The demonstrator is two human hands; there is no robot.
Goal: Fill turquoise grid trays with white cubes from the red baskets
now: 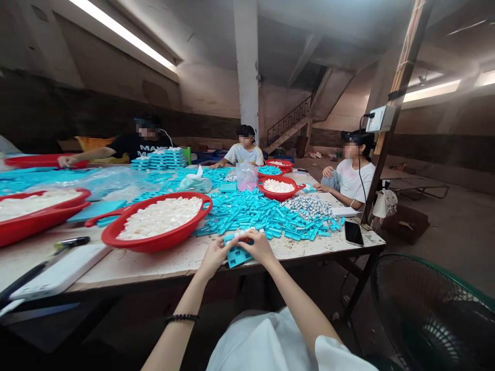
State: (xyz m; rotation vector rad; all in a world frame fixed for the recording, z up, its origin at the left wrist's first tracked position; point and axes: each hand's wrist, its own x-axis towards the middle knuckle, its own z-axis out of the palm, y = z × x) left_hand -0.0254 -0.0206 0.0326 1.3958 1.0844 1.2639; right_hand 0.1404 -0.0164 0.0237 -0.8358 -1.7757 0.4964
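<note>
A blue plastic tray with square holes (236,257) lies at the table's near edge, with several small white pieces (240,233) along its far side. My left hand (214,256) is closed on the left side of this tray, thumb over the top. From the right, my right hand (258,247) grips it too, fingers bent over the white pieces. The fingertips of both hands nearly meet there; whether they also pinch a single piece is hidden. Just beyond them spreads a heap of loose blue plastic parts (251,208).
Red basins of white pieces stand left (154,247) and farther back (278,196). A phone (353,233) lies near the right corner, a white power bank (64,270) at left. Three people sit around the table. A fan (429,314) stands at lower right, beside a post (398,93).
</note>
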